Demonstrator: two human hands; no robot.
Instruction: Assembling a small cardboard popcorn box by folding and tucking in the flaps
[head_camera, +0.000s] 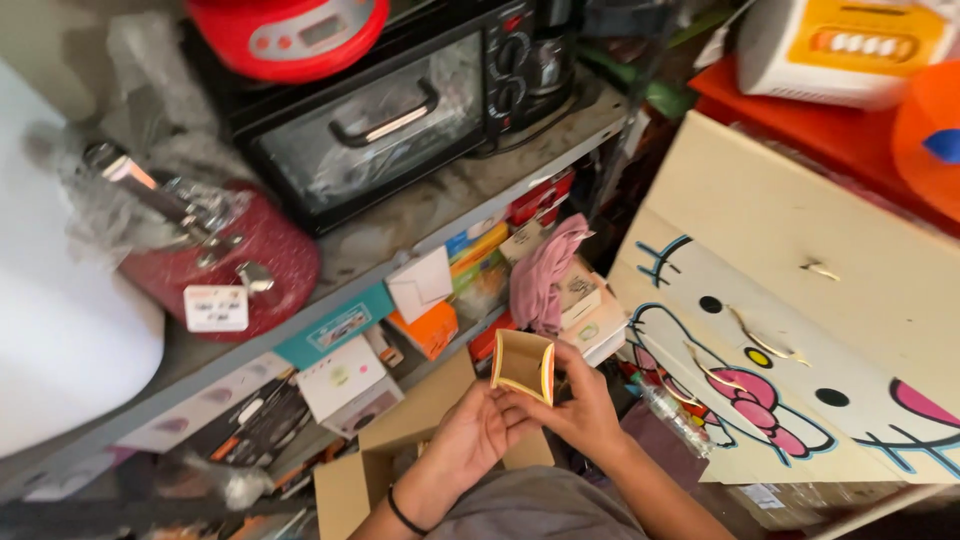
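Observation:
A small open cardboard box with an orange edge is held up between both hands, its open mouth facing me. My left hand cups it from below, a dark band on the wrist. My right hand grips its right side with thumb and fingers. Below the hands stands a larger open brown carton.
A grey shelf carries a black toaster oven, a red pot and a red cooker. Small boxes and a pink cloth fill the shelf below. A cream cabinet with a cartoon cat stands on the right.

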